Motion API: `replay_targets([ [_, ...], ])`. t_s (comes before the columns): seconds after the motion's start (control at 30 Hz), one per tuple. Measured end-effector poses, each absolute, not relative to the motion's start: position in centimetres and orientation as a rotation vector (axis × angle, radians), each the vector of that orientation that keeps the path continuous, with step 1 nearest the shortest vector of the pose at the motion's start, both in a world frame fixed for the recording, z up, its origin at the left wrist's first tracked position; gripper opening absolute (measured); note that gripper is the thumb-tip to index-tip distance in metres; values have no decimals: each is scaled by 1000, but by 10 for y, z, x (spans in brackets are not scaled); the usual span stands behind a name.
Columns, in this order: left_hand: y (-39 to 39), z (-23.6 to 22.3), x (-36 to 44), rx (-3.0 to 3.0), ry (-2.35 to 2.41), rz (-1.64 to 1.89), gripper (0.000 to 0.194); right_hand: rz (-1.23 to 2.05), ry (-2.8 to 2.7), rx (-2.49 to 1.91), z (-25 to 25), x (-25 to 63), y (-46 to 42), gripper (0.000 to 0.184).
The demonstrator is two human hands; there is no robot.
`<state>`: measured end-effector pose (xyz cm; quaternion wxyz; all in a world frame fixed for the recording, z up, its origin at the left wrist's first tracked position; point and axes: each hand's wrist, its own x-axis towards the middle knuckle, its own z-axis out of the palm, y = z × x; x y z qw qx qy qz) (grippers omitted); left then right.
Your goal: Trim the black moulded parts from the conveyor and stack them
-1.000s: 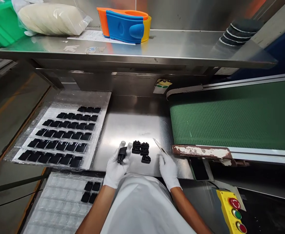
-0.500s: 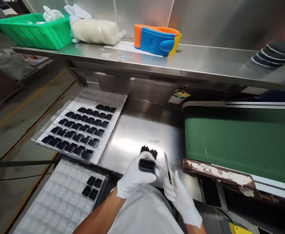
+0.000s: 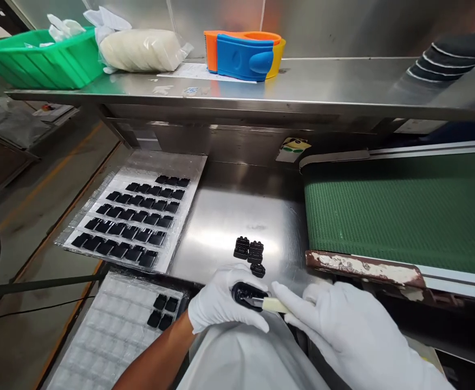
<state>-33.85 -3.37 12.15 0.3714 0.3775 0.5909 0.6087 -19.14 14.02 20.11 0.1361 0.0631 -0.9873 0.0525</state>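
Observation:
My left hand (image 3: 221,303), in a white glove, is closed around a small black plastic part (image 3: 246,295) held low in front of my body. My right hand (image 3: 343,330), also gloved, grips a thin pale tool (image 3: 275,306) whose tip rests against that part. Just beyond my hands, three more black parts (image 3: 250,253) lie loose on the steel table (image 3: 229,216). To the left is a clear blister tray (image 3: 134,216) filled with rows of black parts. Below it sits a second clear tray (image 3: 111,330) holding only a few.
A green conveyor belt (image 3: 399,211) runs along the right, its front edge rusty. The steel shelf (image 3: 302,89) above carries a green bin (image 3: 42,59), a bagged white bundle (image 3: 140,49), an orange-blue tape dispenser (image 3: 243,54) and stacked dark discs (image 3: 448,57).
My left hand lifted one black part off the table and drew it toward my body. My right hand brought the thin tool from beside the parts up against the held part.

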Motion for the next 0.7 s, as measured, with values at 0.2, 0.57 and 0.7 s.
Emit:
replay_targets([
  [0.2, -35, 124, -345, 1153, 1520, 1553, 48, 6, -2878, 289, 214, -203, 136, 36],
  [0.57, -34, 126, -353, 1219, 1514, 1351, 48, 4, -3084, 233, 211, -206, 132, 46],
  [0.7, -37, 120, -350, 1026, 1584, 1327, 57, 33, -3078, 142, 202, -205, 128, 46],
])
